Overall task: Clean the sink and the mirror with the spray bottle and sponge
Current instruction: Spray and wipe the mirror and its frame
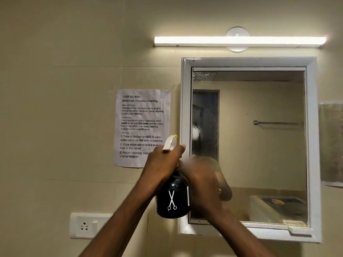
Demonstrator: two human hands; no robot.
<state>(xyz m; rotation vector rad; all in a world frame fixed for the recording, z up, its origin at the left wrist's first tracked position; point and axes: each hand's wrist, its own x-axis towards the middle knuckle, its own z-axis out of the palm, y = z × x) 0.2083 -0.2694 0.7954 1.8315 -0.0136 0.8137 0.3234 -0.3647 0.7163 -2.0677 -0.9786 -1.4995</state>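
A black spray bottle (173, 199) with a white scissors mark and a white-and-yellow trigger head is upright in front of the wall, just left of the mirror. My left hand (163, 162) grips its neck. The white-framed mirror (259, 145) hangs on the wall and has wet streaks at its left side. My right hand (202, 184) is blurred at the mirror's lower left corner, against the glass. An olive sponge (211, 162) shows at its fingertips, also blurred. The sink is out of view.
A printed task sheet (143, 127) is taped to the wall left of the mirror. A lit tube light (239, 41) runs above it. A white socket plate (87, 226) sits low on the left. Another paper (331, 143) hangs at the right edge.
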